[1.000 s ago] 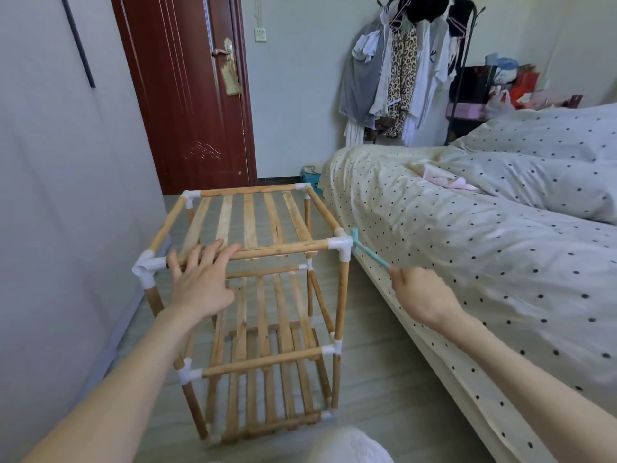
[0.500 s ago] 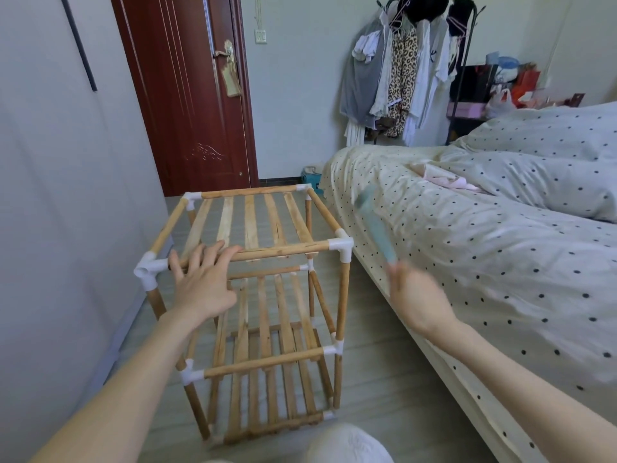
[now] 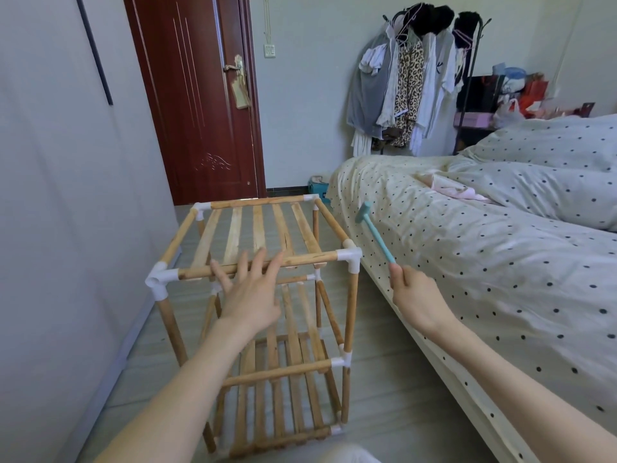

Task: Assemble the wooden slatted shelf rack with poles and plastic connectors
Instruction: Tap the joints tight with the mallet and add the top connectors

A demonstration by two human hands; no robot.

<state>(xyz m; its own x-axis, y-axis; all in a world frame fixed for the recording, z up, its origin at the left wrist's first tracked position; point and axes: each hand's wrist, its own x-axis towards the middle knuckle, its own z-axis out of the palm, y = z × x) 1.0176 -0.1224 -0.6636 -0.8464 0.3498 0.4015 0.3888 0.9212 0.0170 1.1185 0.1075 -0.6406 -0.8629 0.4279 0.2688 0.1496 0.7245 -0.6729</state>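
Since half a second ago, the small blue mallet [image 3: 375, 236] has gone from a raised, blurred swing to a sharp, steady pose, its head tilted up and to the left, just right of the rack's near right top corner and not touching it; the left hand [image 3: 250, 294] has stayed on the top front rail.

Wooden slatted shelf rack [image 3: 263, 309]: standing upright on the floor [image 3: 394, 389], between the wall [image 3: 63, 228] at left and the bed [image 3: 484, 262] at right. Three slatted tiers are visible, joined by wooden poles and white plastic connectors.

Near right top connector [image 3: 350, 257]: a white corner piece joining the top front rail to the near right upright pole.

Near left top connector [image 3: 159, 279]: a white corner piece at the other end of the same rail.

Left hand: released, fingers straight and spread, lying flat over the top front rail and the near ends of the top slats.

Right hand [image 3: 415, 295]: grasping the lower end of the mallet handle, fingers curled round it, held to the right of the rack above the bed's edge.

Far background: a dark red door [image 3: 197, 105] at left and a clothes rack [image 3: 410, 85] hung with garments behind the bed.
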